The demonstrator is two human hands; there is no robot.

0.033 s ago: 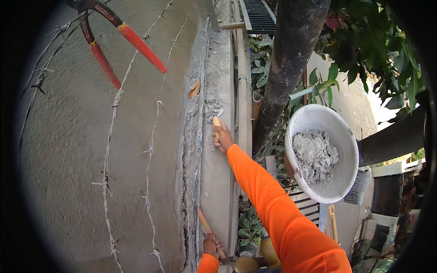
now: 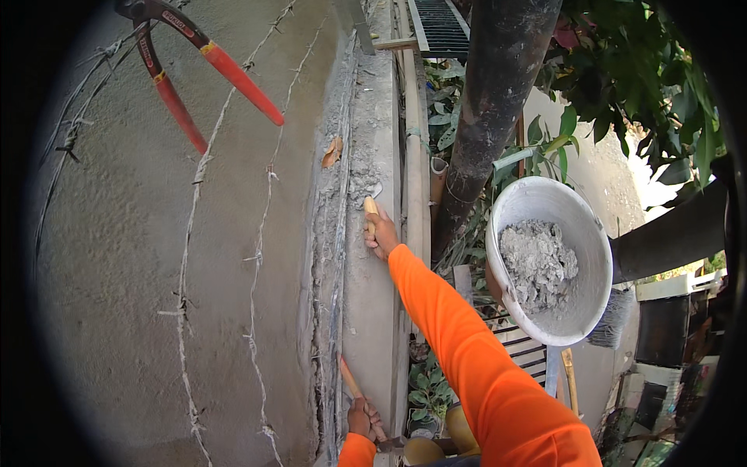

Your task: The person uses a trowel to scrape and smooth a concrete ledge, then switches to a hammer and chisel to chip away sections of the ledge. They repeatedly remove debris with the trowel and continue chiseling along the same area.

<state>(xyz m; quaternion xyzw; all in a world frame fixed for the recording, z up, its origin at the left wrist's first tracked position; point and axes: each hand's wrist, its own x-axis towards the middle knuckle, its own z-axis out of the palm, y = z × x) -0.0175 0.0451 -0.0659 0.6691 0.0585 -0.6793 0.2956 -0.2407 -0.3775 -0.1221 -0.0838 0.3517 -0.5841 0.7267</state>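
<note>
With the right grip point(image 2: 380, 235) closed around the trowel point(image 2: 370, 205) and the left grip point(image 2: 361, 418) around a wooden handle point(image 2: 350, 377), mortar point(image 2: 362, 184) scraping appears in hand, next requiring controlled blade pressure.

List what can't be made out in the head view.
All in the head view:
- Pliers: jaw ends, cut off by the upper edge.
- Light-wood handle in the right hand: full blade outline, small and among grey debris.
- Long wooden handle in the left hand: head type, too small and dark near the lower edge.
- White bucket: bottom, hidden by rubble.
- Grey-bristled brush: partly behind the bucket.
</note>
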